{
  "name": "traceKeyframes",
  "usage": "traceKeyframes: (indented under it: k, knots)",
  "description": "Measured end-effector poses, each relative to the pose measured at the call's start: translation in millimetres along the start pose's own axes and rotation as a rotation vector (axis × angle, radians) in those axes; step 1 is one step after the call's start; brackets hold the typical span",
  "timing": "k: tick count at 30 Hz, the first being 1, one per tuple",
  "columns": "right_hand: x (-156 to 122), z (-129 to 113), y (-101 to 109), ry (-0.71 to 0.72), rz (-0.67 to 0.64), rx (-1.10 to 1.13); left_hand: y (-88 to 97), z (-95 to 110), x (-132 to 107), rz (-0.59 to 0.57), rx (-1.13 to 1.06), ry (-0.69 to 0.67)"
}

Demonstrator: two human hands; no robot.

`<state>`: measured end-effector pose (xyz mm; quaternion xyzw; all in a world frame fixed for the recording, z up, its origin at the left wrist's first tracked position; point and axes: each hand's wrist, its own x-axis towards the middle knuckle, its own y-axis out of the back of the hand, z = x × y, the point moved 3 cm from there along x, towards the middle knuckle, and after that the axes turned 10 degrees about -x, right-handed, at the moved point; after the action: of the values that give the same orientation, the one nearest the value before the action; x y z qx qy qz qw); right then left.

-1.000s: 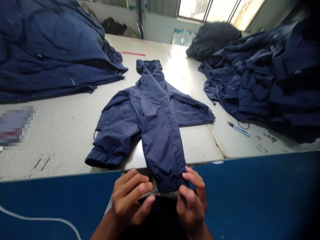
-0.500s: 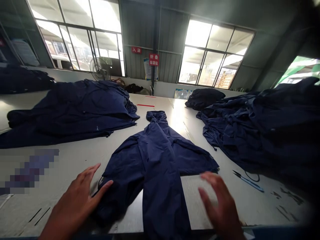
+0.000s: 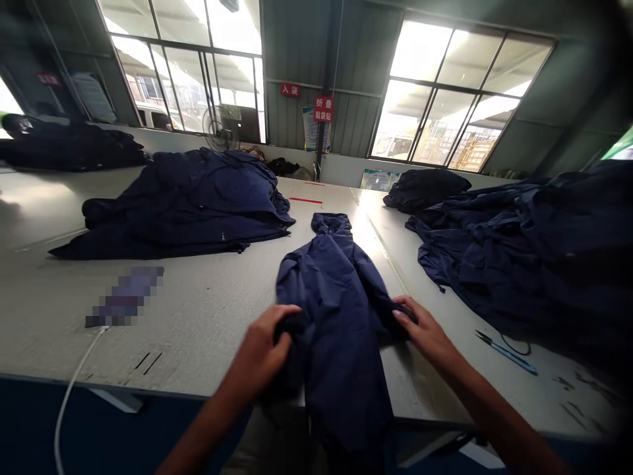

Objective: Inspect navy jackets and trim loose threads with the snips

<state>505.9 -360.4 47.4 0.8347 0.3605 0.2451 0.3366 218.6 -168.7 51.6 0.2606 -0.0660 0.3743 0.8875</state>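
A navy blue jacket (image 3: 341, 297) lies lengthwise on the grey table (image 3: 208, 316), its hood end far from me and its lower end hanging over the near edge. My left hand (image 3: 264, 349) is closed on the jacket's left side, bunching the fabric inward. On the jacket's right side, my right hand (image 3: 422, 330) grips the fabric with curled fingers. Both sides are gathered toward the middle, so the garment looks narrow.
A neat stack of navy garments (image 3: 188, 204) sits at the back left, a loose heap of navy garments (image 3: 534, 244) at the right. Blue-handled snips (image 3: 507, 351) lie near the right heap. A white cable (image 3: 74, 389) hangs off the near left edge. Windows and a fan (image 3: 220, 128) stand behind.
Both hands went from hovering open beside the jacket to gripping its sides. The spread sleeves are now folded in toward the middle. A second ago both hands held the cuff at the table edge.
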Motion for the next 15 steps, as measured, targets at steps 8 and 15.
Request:
traceKeyframes:
  k: [8, 15]
  knots:
    - [-68.7, -71.3, -21.9, -0.101, -0.304, 0.288, -76.9, 75.7, -44.3, -0.816, -0.533, 0.014]
    - [-168.8, -2.7, 17.4, -0.269, -0.377, 0.264, 20.2, 73.6, 80.7, -0.539, -0.084, 0.05]
